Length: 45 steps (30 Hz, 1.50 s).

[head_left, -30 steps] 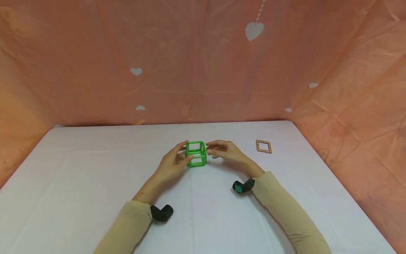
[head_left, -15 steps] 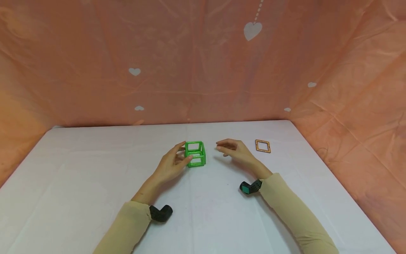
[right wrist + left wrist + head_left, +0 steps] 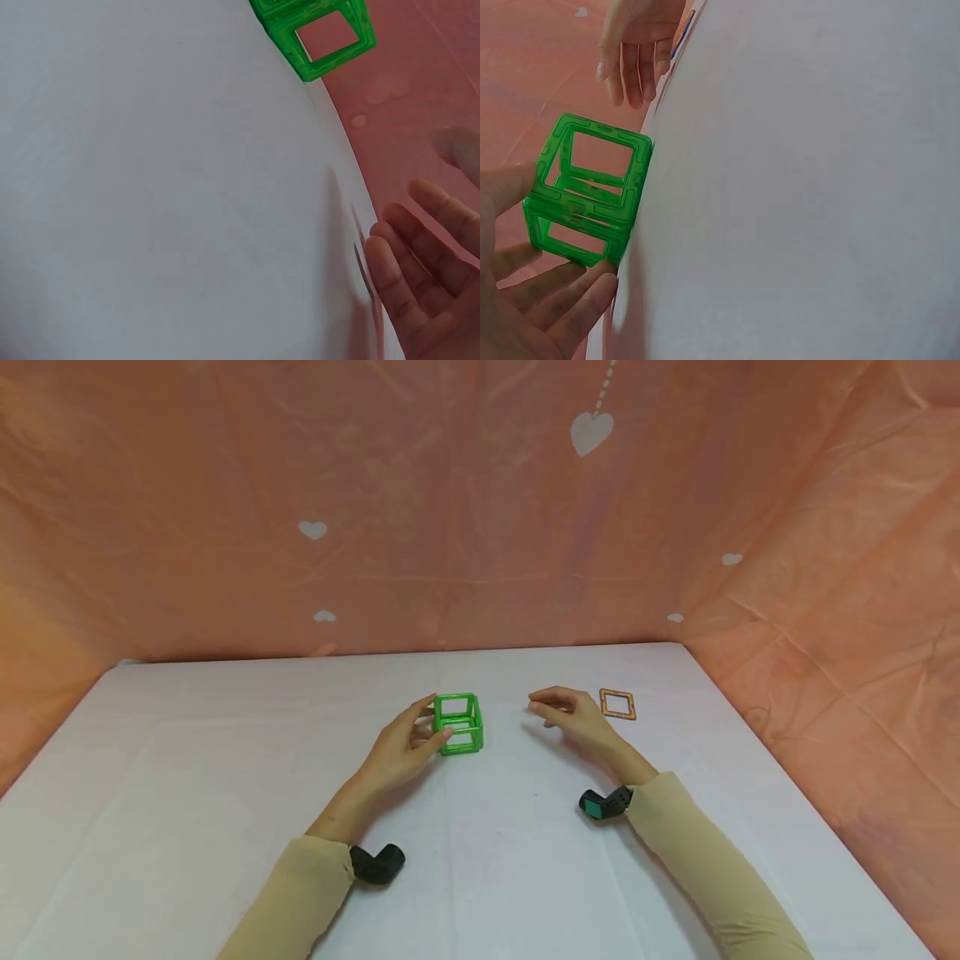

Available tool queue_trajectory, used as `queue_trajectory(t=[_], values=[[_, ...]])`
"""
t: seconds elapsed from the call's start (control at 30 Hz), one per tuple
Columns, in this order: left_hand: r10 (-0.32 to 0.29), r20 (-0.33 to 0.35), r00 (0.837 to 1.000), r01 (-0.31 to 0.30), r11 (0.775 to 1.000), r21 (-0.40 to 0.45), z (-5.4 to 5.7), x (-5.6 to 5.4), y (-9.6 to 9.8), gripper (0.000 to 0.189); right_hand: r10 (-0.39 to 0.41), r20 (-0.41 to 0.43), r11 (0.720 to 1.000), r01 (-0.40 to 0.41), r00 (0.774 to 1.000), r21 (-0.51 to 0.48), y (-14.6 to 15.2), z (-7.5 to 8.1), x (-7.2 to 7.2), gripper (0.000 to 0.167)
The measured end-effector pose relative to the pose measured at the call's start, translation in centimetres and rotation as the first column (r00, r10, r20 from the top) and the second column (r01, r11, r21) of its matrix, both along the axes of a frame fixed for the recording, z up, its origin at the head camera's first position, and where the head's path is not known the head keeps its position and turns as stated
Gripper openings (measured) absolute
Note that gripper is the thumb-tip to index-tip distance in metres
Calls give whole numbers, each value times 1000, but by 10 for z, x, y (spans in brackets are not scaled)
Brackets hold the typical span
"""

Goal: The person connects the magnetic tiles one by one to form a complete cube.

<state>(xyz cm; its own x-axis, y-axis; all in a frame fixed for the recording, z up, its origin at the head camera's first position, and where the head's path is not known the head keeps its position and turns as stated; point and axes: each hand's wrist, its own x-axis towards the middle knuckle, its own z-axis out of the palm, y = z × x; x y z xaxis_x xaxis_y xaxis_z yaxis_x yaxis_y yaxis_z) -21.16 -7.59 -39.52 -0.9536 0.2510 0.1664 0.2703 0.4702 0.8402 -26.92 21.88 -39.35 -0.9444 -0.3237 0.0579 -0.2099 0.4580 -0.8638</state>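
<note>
Left hand grasping a green cube, right hand released and apart from it.
The left hand point(image 3: 396, 747) reaches forward, its thumb on the near side of the green cube point(image 3: 581, 208) and its fingers round the left and far sides; the cube is near the middle of the white table point(image 3: 495, 877), though whether it rests there is hard to tell. The right hand point(image 3: 585, 720) holds nothing: its fingers bend loosely and point left toward the cube, the thumb set apart from them, the palm facing inward. Just beyond it, to the right, an orange square frame point(image 3: 618, 717) lies flat. Both forearms angle inward, in beige sleeves point(image 3: 708, 852).
</note>
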Motion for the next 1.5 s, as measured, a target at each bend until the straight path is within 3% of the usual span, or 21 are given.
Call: queue_trajectory(t=[0.37,0.67,0.83,1.2,1.5], values=[[-14,1,1000,14,1000,1,0,-2,-1,65,-97,-39,994,95,995,-47,17,1,2,35],[-16,14,1000,16,1000,-5,1,-2,-1,65,-229,-132,973,230,964,-9,32,5,5,35],[-8,19,1000,8,1000,-1,0,-3,-1,64,-252,-175,965,260,952,22,38,7,6,37],[-2,38,999,1,1000,29,-2,-3,0,64,-330,-151,937,343,932,69,53,4,0,40],[-4,40,999,3,999,32,-3,-3,-1,63,-328,-200,927,356,923,123,59,3,1,48]])
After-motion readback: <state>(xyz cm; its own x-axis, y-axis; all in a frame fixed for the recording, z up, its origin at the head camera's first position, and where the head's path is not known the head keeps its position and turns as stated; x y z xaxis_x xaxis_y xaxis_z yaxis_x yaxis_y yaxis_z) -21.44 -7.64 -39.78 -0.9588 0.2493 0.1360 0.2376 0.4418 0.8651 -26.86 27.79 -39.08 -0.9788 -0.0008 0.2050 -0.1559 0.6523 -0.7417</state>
